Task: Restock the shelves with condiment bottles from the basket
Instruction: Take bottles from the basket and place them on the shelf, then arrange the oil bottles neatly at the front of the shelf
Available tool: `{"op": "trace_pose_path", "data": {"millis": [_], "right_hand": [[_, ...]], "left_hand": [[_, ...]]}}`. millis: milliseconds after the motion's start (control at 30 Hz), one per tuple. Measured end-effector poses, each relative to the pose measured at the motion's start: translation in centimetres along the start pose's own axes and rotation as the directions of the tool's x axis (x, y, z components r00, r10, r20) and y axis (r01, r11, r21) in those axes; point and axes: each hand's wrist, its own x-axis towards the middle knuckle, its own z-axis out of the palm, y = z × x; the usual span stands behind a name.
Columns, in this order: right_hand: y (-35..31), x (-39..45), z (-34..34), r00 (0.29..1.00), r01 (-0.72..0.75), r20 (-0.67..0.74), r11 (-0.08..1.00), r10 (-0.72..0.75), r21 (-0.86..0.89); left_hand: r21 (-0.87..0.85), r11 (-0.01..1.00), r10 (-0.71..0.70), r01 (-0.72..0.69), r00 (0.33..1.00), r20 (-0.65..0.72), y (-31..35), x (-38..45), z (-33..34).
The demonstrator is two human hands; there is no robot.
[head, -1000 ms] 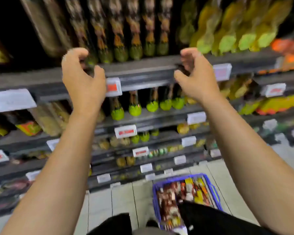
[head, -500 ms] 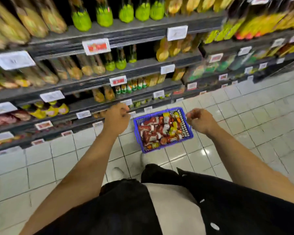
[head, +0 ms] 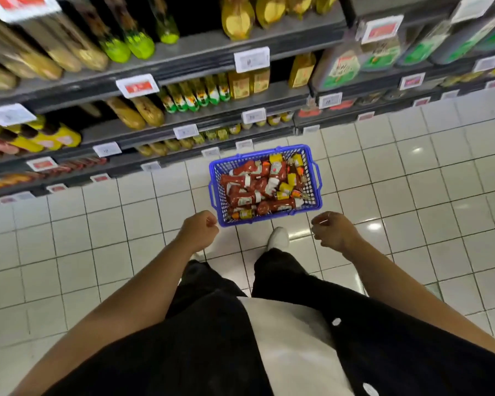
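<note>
our left hand (head: 198, 230) and right hand (head: 332, 230) hang loosely curled, empty. at frame centre, the blue basket (head: 315, 178) of condiment bottles (head: 250, 182) sits on the floor (head: 412, 181).

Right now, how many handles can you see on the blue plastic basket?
2: one handle on the blue plastic basket's left side, one handle on its right.

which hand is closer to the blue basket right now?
Left. The left hand sits right by the near-left corner of the blue basket, almost at its rim. The right hand hangs off the near-right corner, with a clearer gap. Both look curled and empty.
</note>
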Motion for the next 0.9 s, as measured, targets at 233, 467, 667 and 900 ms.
{"op": "trace_pose_path", "data": {"millis": [233,467,667,900], "right_hand": [[4.8,4.9,-1.3,0.989,-0.047,0.133,0.994,0.06,-0.101],[5.3,11.7,-0.7,0.989,-0.037,0.137,0.992,0.053,-0.117],[6.4,22.5,1.0,0.998,0.006,0.062,0.981,0.006,-0.194],[7.6,38.5,1.9,0.965,-0.028,-0.262,0.975,-0.031,-0.219]], "left_hand": [[0.014,0.993,-0.122,0.121,0.985,0.119,1.7,1.4,7.7],[0.019,0.98,-0.198,0.197,0.966,0.166,1.1,5.6,11.4],[-0.028,0.962,-0.265,0.27,0.956,0.125,-0.7,15.3,15.9],[-0.223,0.927,-0.344,0.302,0.921,-0.181,-4.2,29.8,19.5]]}}
